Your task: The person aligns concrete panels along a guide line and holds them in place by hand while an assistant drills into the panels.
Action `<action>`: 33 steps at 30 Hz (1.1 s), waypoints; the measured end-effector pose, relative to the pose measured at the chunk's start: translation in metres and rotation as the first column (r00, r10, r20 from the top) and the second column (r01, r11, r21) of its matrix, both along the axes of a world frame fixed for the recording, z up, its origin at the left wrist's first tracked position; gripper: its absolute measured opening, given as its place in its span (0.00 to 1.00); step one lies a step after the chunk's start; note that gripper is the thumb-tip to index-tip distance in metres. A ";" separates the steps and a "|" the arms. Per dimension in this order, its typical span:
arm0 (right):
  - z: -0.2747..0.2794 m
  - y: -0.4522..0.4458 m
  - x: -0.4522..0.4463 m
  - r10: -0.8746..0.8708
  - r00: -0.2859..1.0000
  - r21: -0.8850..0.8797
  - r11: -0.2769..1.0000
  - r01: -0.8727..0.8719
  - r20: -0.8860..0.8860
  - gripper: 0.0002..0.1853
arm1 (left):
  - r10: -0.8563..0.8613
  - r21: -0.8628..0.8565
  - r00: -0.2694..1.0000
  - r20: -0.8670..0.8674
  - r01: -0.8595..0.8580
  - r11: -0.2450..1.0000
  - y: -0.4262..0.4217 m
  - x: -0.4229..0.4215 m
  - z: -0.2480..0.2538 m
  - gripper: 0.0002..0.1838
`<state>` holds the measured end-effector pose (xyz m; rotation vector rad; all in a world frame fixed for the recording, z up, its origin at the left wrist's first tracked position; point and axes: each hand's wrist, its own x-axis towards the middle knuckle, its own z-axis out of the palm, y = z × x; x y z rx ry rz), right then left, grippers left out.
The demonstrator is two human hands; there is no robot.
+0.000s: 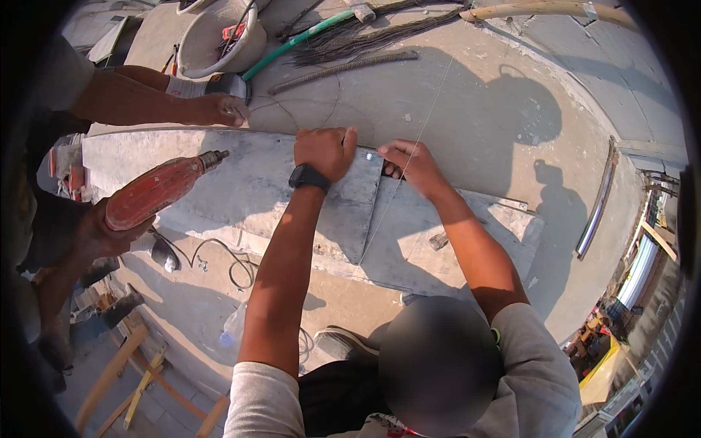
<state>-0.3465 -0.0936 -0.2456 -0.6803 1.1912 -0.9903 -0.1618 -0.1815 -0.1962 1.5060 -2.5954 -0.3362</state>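
Observation:
My left hand [321, 152], with a dark watch [309, 177] on the wrist, is closed at the far edge of a worn grey board [255, 182]. Its fingertips are hidden. My right hand [411, 164] has its fingers curled together at the board's right corner, beside a small shiny spot [370, 156]. What those fingers pinch, if anything, is unclear. A thin string [391, 201] crosses in front of that hand and runs over the joint to a second board [416, 226]. On that board lies a small hammer-like piece [439, 241].
At the left, a co-worker's hand holds a red power drill [157, 191]; their other hand [232, 111] hangs near the board. Behind are a bucket [226, 44], a green pole [299, 40] and a rebar piece [343, 71]. A cable [237, 270] curls on the floor. A metal strip [597, 197] lies right.

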 end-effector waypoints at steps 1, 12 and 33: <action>0.000 0.000 0.000 0.006 1.000 -0.004 1.000 -0.006 0.004 0.16 | 0.006 -0.004 1.000 0.004 -0.006 1.000 0.000 0.000 0.000 0.26; 0.007 0.000 -0.002 0.018 0.999 0.009 1.000 -0.018 -0.045 0.19 | -0.012 -0.051 1.000 -0.026 0.010 0.999 -0.001 -0.001 0.000 0.24; 0.006 0.001 -0.001 0.003 0.999 -0.010 1.000 -0.003 -0.039 0.20 | 0.013 -0.004 1.000 0.007 -0.013 1.000 0.000 -0.001 0.002 0.23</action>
